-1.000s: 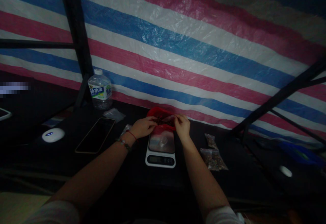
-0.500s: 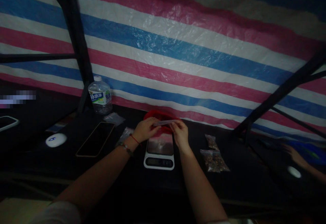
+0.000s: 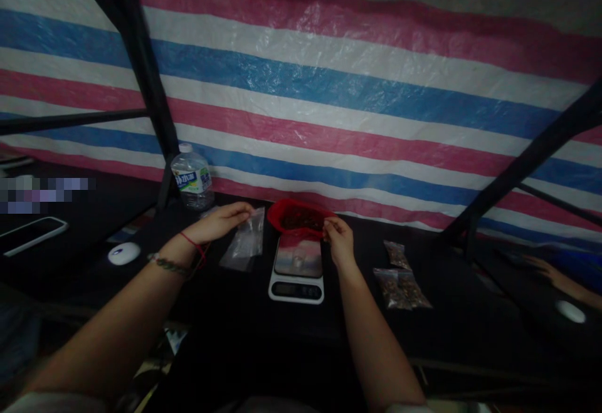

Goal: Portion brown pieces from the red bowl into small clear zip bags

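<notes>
My left hand (image 3: 221, 222) is out to the left, pinching the top edge of a small clear plastic bag (image 3: 251, 234) that hangs over more clear bags (image 3: 235, 256) on the dark table. My right hand (image 3: 337, 240) grips the near right rim of a red bowl (image 3: 301, 217) filled with dark pieces. Just in front of the bowl stands a white digital kitchen scale (image 3: 297, 272) with a shiny platform.
A water bottle (image 3: 192, 178) stands at the back left by a black pole. Filled small bags (image 3: 399, 278) lie right of the scale. A white mouse (image 3: 124, 253) and a phone (image 3: 32, 235) lie at the left. Another person's hand (image 3: 559, 275) and a white mouse (image 3: 570, 311) are at far right.
My left hand moved left from the bowl and now holds a clear bag. My right hand shifted to the bowl's rim. The view panned left; the phone beside the scale is now hidden.
</notes>
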`<state>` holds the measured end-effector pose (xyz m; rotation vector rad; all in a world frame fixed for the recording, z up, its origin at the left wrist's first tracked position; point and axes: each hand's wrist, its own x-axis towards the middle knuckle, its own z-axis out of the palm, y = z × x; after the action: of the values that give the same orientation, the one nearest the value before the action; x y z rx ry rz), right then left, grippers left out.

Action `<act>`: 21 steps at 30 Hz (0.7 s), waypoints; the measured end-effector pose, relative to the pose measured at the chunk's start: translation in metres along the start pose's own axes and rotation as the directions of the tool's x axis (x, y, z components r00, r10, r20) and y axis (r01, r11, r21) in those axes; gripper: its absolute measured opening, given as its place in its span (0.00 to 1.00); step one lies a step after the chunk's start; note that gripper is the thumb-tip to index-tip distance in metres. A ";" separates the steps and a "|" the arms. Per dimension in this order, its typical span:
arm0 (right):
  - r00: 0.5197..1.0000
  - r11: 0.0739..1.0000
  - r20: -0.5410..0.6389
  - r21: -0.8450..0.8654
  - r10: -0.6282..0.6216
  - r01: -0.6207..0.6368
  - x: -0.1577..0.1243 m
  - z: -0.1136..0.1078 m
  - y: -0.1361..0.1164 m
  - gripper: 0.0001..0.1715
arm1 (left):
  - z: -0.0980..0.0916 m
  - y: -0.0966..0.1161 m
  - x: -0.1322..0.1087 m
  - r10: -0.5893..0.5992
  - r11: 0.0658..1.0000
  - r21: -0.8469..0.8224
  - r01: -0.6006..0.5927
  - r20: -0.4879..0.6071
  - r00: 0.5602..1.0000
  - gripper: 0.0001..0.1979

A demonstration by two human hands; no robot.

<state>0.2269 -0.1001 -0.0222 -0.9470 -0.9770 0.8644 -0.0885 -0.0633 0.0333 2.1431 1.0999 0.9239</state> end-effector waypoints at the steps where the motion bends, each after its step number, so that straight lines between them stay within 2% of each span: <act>1: 1.000 1.000 -0.009 -0.002 -0.006 0.006 0.001 -0.001 0.000 0.14 | -0.006 -0.009 -0.004 0.000 0.997 0.080 -0.011 0.133 0.991 0.17; 2: 1.000 1.000 -0.007 -0.009 -0.015 0.015 0.002 -0.002 0.000 0.14 | -0.010 -0.019 -0.008 -0.010 0.987 0.161 -0.023 0.200 0.980 0.16; 3: 1.000 1.000 0.000 -0.019 -0.025 0.025 0.002 -0.002 0.001 0.14 | -0.010 -0.028 -0.010 -0.019 0.972 0.232 -0.034 0.222 0.975 0.16; 6: 0.998 0.997 0.027 -0.053 -0.050 0.052 0.003 -0.002 0.005 0.14 | 0.001 -0.054 -0.014 -0.015 0.919 0.389 -0.064 0.199 0.980 0.16; 9: 0.997 0.993 0.031 -0.098 -0.067 0.070 0.004 -0.005 0.010 0.14 | 0.014 -0.067 -0.013 -0.008 0.849 0.523 -0.068 0.141 0.990 0.16; 12: 0.996 0.985 0.028 -0.147 -0.085 0.088 0.007 -0.008 0.014 0.13 | 0.022 -0.060 -0.019 0.031 0.783 0.622 -0.028 0.005 0.999 0.19; 14: 0.995 0.981 0.024 -0.168 -0.098 0.101 0.008 -0.010 0.015 0.13 | 0.029 -0.050 -0.027 0.068 0.777 0.628 -0.038 -0.024 0.997 0.21; 18: 0.992 0.971 0.045 -0.204 -0.122 0.128 0.009 -0.010 0.016 0.13 | 0.051 -0.040 -0.041 0.047 0.792 0.604 -0.089 0.085 0.995 0.24; 21: 0.990 0.962 0.064 -0.238 -0.124 0.135 0.008 -0.010 0.016 0.13 | 0.067 -0.050 -0.039 -0.054 0.770 0.637 -0.037 0.122 0.991 0.30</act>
<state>0.2362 -0.0899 -0.0372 -1.0593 -1.1927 0.6702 -0.0763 -0.0817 -0.0570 2.6836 1.5099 0.4015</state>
